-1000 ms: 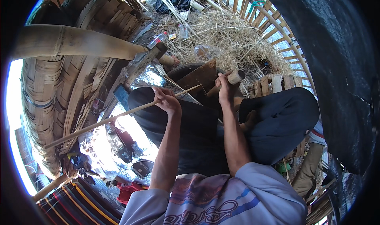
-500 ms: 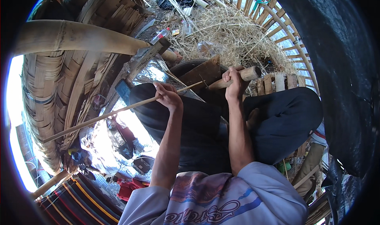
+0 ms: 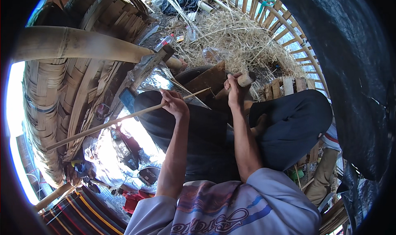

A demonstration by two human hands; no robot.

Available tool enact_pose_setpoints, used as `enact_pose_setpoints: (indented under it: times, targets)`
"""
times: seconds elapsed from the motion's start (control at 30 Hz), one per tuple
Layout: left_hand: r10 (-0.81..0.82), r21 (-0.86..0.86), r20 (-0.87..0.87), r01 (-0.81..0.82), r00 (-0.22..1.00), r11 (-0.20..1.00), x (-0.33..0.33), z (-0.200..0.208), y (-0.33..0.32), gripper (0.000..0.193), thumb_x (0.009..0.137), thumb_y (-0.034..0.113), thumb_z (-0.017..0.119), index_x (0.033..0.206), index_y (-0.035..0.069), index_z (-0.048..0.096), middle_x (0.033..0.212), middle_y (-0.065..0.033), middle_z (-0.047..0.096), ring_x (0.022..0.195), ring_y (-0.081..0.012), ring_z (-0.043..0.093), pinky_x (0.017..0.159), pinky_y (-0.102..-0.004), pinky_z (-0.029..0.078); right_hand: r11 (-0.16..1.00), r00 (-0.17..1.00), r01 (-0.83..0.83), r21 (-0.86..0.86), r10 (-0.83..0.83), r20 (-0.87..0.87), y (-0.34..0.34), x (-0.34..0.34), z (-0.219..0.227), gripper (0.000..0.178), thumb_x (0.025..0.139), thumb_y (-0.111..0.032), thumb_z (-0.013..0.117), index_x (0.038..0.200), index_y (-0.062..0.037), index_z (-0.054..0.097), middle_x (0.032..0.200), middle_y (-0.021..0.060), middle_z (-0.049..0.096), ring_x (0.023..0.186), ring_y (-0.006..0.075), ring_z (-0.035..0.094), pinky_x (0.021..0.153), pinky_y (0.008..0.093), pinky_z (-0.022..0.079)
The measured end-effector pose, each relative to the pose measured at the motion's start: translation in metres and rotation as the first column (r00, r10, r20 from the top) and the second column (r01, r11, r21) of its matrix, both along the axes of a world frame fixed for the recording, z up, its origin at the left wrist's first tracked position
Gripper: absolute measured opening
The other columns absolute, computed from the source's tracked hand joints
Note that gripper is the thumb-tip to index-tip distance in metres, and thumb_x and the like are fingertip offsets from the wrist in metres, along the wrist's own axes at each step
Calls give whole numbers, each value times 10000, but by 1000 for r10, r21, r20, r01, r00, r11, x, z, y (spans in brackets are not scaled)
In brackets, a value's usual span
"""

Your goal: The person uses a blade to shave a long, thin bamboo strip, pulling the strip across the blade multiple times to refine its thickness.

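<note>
My left hand [image 3: 175,103] is closed around a long thin bamboo stick [image 3: 103,125], over my left knee. The stick runs from the woven bamboo wall at the left to a tip just left of my right hand. My right hand [image 3: 234,89] grips a thick wooden-handled tool [image 3: 246,79], its blunt end up and to the right. The tool's narrow end points at the stick's tip and lies in shadow, so its blade cannot be made out. Behind them a flat brown plate [image 3: 207,79] leans in a dark round tub [image 3: 187,74].
A thick bamboo pole [image 3: 90,43] crosses at the upper left, by a wooden post [image 3: 154,61]. Dry straw [image 3: 247,36] and plastic bottles [image 3: 166,41] lie ahead. A slatted bamboo fence [image 3: 288,24] and black sheeting [image 3: 354,90] bound the right. Striped cloth [image 3: 84,210] lies lower left.
My right hand has shifted left with the wooden-handled tool, whose handle now tilts more steeply. My left hand and the bamboo stick have hardly moved. The whole view has shifted slightly.
</note>
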State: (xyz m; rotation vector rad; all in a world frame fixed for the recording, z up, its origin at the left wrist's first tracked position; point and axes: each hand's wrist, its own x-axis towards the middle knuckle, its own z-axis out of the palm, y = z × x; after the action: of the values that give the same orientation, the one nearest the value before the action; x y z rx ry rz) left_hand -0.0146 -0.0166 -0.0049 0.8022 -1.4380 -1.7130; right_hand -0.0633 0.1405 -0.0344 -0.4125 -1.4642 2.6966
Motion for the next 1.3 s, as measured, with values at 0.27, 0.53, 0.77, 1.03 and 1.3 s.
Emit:
enact_pose_setpoints:
  times: [0.27,0.53,0.77,1.03,1.3]
  targets:
    - [-34,-13,-17,34,999,999,-4,4,1,479,977,377,381,581,124,289,476,34,252,394,-60,229,369,-230,201,1000,998,10,14,-9,-57,-13,1,-4,169,801,-32,617,693,-29,487,546,15,500,447,83,460,426,224,363]
    - [-15,2,-14,15,1000,1000,-3,-2,1,477,972,379,400,582,123,301,475,39,255,390,-60,229,364,-232,198,1000,996,-4,14,5,-92,-14,3,-14,187,811,-28,613,699,-41,463,542,12,481,436,74,435,407,223,337]
    - [-3,35,-41,5,999,999,-6,7,6,460,974,361,407,593,123,308,482,42,261,393,-48,218,359,-230,190,993,994,-80,90,86,-63,-12,6,-6,189,817,10,581,726,-55,429,563,19,432,490,113,450,479,256,362]
    - [-27,53,-29,29,999,998,1,0,6,466,977,359,400,588,119,308,476,41,255,393,-51,219,363,-229,183,996,997,9,88,-2,-80,-5,4,-21,200,817,-63,617,678,-40,475,534,12,469,448,85,446,434,231,352]
    - [-7,21,-18,8,1000,1000,2,1,2,479,982,359,384,578,116,299,464,38,264,386,-49,214,365,-232,178,980,1000,-25,199,28,-12,-8,4,2,207,809,-75,622,647,-41,497,531,7,493,459,72,456,439,228,361]
